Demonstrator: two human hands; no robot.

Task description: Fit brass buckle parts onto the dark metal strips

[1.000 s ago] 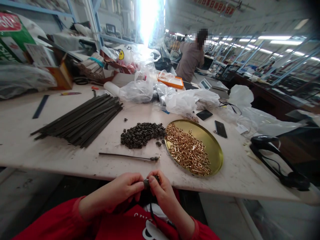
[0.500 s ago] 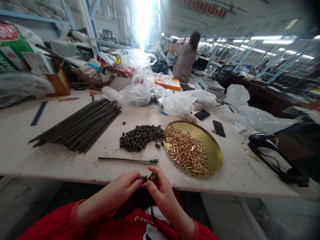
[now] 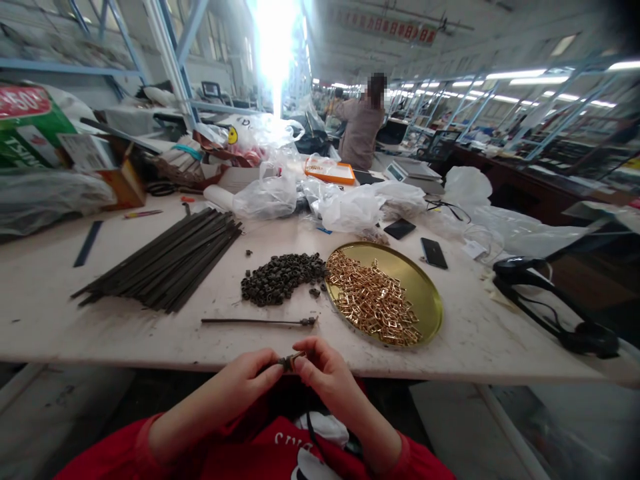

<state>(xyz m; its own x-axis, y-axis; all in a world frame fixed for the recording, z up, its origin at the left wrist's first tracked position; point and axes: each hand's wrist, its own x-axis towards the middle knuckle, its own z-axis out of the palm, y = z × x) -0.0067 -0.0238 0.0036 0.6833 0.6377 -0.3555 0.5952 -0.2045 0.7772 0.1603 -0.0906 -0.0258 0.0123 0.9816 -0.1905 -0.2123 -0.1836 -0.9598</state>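
Dark strips [image 3: 165, 260] are piled on the left of the worktop [image 3: 150, 340]. At the near edge, a small dark piece [image 3: 285, 362] is pinched in the grip of the left hand [image 3: 253, 377], and its gold-coloured metal part [image 3: 297, 358] is pinched by the right hand [image 3: 325, 370]. Should either pinch be loosened, the piece could be dropped off the edge; if pulled unevenly, it could be twisted. Compared with one second earlier, the metal is more plainly exposed between the hands; the tray [image 3: 425, 280] at right is left undisturbed.
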